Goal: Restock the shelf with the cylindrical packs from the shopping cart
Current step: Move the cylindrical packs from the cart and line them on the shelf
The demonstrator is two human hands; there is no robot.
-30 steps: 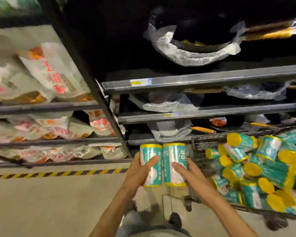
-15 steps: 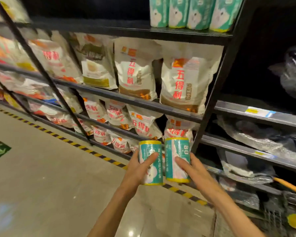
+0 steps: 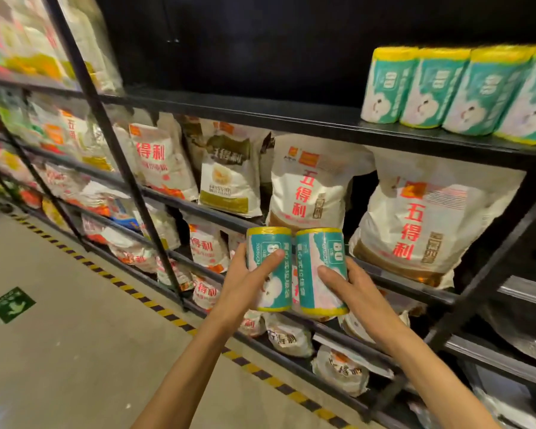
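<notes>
Black metal racks (image 3: 260,111) with slanted uprights run along a dim aisle, the space behind the top tier dark. White bags (image 3: 310,187) with red print fill the lower tiers. The floor (image 3: 59,351) is smooth grey concrete with a glossy sheen. A yellow-and-black hazard stripe (image 3: 155,305) runs along the foot of the racks. A green exit sign (image 3: 11,304) is stuck to the floor at left.

Lighting: dim, warm overhead light; upper shelf (image 3: 260,113) recess falls into near-black shadow. Faint glare patch on the floor (image 3: 75,351) at lower left. Wide-angle bending of uprights; left-edge bags (image 3: 28,57) smeared and blurred.
</notes>
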